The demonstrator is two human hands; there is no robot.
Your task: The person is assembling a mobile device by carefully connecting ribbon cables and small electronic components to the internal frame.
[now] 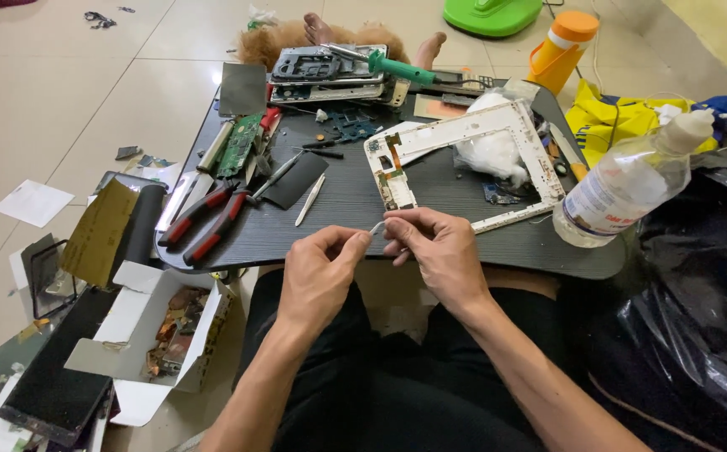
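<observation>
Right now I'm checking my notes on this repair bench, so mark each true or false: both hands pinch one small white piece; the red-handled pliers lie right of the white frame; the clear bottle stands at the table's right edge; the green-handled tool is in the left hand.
1. The left hand and right hand pinch one small white piece: true.
2. The red-handled pliers lie right of the white frame: false, they lie to its left.
3. The clear bottle stands at the right edge of the table: true.
4. The green-handled tool is in the left hand: false, it lies on the parts at the far side.
</observation>
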